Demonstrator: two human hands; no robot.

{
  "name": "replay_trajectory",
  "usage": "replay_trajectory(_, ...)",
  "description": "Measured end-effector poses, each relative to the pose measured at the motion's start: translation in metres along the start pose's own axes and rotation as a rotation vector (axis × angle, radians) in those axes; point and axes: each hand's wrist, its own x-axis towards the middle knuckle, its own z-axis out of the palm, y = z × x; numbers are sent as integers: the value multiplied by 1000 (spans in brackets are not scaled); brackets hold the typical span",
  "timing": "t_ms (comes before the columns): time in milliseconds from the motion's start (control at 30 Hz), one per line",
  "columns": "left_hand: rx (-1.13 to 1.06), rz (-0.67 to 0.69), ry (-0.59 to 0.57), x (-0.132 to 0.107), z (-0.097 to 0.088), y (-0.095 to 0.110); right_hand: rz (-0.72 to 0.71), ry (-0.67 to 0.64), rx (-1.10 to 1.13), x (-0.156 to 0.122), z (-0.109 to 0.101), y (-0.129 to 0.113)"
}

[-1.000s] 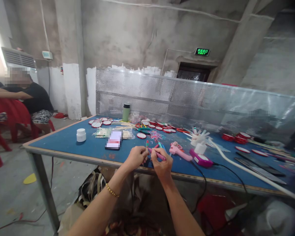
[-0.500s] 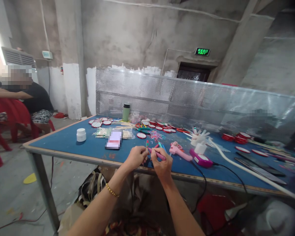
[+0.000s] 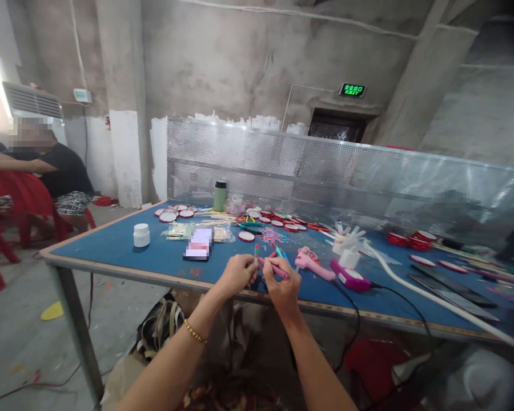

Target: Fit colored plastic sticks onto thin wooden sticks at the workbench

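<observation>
My left hand point(image 3: 240, 272) is closed over the front edge of the blue table, its fingers pinching a thin stick point(image 3: 256, 250) with a green and red end pointing up. Close beside it, my right hand point(image 3: 284, 285) grips a slim pink pen-like tool point(image 3: 278, 270); its tip points at the stick by my left fingertips. Whether the tip touches the stick I cannot tell. Behind my right fingers a light-blue tool point(image 3: 280, 252) partly shows. To the right lie a pink glue gun point(image 3: 314, 265) and a purple corded device point(image 3: 349, 277).
On the table point(image 3: 111, 249) are a white jar point(image 3: 141, 234), a phone point(image 3: 198, 244), a green bottle point(image 3: 220, 196), red-rimmed discs point(image 3: 246, 236) and small pink pieces point(image 3: 273, 236). White cups point(image 3: 349, 258) stand right, near a pale hose point(image 3: 411, 291). A perforated metal screen point(image 3: 240, 160) rises behind. A person sits far left.
My hands and what they hold stay almost exactly in place. The seated person's head at far left has shifted slightly.
</observation>
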Motion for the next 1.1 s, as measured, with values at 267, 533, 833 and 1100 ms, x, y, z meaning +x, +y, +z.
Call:
replay_trajectory(267, -9, -12, -5, 1, 0, 0, -2, 10, -15, 0, 0, -1)
replay_trajectory(533, -20, -2, -1, 1, 1, -2, 10, 10, -26, 0, 0, 0)
replay_trajectory(833, 5, 3, 3, 0, 0, 0, -16, 4, -7, 0, 0, 0)
replay_trajectory(1100, 6, -12, 0, 0, 0, 2, -4, -1, -15, 0, 0, 0)
